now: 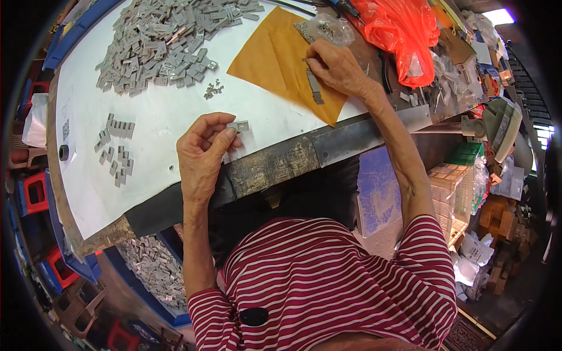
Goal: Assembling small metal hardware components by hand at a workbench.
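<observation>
Grey metal fills my view: my left hand (202, 149) pinches a small grey clip (239, 126) between thumb and fingertip above the white tabletop (158, 123). My right hand (336, 67) rests fingers-together on a grey strip (315, 86) lying on brown paper (275, 58), near a heap of clips (170, 41).

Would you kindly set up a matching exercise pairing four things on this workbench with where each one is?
Things:
1. small grey part
2. large heap of grey parts
3. orange plastic bag
4. brown paper sheet

Places:
A. under the right hand
B. far right of the bench
C. pinched in the left hand
D. far left part of the white board

Pairs: 1-C, 2-D, 3-B, 4-A
</observation>
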A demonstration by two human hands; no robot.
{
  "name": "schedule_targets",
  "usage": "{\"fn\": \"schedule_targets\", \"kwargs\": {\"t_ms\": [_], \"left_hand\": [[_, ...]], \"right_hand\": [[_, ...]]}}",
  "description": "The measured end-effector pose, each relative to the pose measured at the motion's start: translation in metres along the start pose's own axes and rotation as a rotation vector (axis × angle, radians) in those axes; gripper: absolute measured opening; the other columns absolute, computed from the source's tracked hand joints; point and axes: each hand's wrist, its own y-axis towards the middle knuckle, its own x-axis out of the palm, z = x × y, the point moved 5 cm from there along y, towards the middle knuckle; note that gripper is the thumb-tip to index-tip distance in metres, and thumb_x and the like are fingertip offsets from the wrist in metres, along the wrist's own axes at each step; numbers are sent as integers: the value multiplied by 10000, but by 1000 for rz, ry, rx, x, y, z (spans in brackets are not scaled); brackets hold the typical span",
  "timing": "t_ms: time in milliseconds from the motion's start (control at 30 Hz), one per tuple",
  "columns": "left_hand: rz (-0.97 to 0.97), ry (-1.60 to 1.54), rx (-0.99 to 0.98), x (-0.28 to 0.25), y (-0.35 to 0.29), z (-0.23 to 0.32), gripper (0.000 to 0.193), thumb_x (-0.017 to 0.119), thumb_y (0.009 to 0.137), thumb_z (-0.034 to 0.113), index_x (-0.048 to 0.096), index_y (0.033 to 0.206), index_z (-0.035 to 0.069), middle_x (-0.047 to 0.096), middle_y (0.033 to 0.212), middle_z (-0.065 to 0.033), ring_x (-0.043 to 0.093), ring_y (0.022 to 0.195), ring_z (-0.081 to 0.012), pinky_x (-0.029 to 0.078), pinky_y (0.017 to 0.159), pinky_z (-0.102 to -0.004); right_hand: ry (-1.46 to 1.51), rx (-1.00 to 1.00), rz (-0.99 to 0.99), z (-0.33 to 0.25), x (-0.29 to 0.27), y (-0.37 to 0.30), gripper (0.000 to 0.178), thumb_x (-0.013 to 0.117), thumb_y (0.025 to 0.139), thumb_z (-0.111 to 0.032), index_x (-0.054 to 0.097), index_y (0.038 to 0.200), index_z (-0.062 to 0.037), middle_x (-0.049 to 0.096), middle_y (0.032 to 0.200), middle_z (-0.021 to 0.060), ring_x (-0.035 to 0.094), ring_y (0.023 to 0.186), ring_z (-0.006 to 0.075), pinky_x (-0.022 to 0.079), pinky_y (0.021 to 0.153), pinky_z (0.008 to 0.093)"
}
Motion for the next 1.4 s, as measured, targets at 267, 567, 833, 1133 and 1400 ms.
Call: {"fn": "schedule_targets", "kwargs": {"t_ms": [267,567,833,1133,1400], "left_hand": [[-3,0,-6,0,-1,-1,168,576,818,11,586,980,-31,608,738,-45,560,646,-73,440,600,-187],[75,-73,-6,-4,-1,-2,185,578,831,29,573,998,-49,620,780,-66,562,642,-79,431,577,-186],[75,-112,5,-5,1,-4,193,574,832,28,570,1008,-51,627,779,-77,575,643,-80,439,575,-177],[97,-81,4,-5,-1,-2,220,602,796,-5,575,1011,-42,615,793,-56,577,641,-70,454,589,-163],[121,-33,16,-2,-2,1,216,599,793,-13,570,1004,-50,610,784,-53,574,642,-71,458,593,-171]], "right_hand": [[29,43,-7,0,0,-1,120,555,787,-79,480,849,-9,556,757,164,561,691,341,446,596,370],[225,187,58,1,-2,-2,98,547,800,-87,497,836,-11,532,684,99,531,601,191,431,561,299],[509,367,235,-3,-9,-1,66,565,792,-28,519,833,-5,499,687,-25,451,613,26,393,532,181],[1102,564,93,-71,2,-3,191,567,801,-11,596,988,17,575,752,7,507,590,30,398,483,148],[1318,635,-78,-111,31,-3,121,552,814,-33,567,902,49,609,704,78,562,559,86,462,515,188]]}}
